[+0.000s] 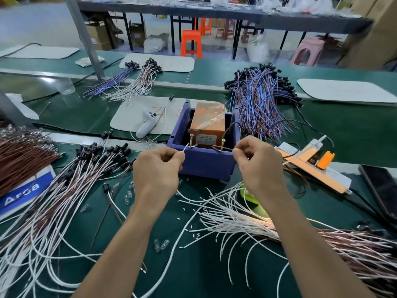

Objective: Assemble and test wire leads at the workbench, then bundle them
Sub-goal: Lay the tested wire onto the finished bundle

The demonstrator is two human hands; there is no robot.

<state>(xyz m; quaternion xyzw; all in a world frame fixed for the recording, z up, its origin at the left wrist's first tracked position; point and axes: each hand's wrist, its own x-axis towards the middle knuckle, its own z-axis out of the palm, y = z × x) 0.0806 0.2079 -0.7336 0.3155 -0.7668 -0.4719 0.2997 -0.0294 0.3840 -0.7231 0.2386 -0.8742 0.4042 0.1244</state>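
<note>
on the green surface [214, 265] stands a blue box [206, 164] holding an orange unit [207, 125] — just before the box the left hand [156, 168] pinches a white lead end [186, 148] at the box's left screw [191, 140], the right hand [257, 166] pinches a brown lead end [226, 149] at its right screw [223, 145] — loose white leads [225, 216] lie nearer than the box.

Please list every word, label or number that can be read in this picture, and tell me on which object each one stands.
"Arca": white letters on the blue panel of the blue-and-white box at the left edge of the bench; the third letter is not sharp.
White label on the orange box inside the blue bin: print too small to read.
Red handwriting on the white mat: a scrawl, not legible.
</note>
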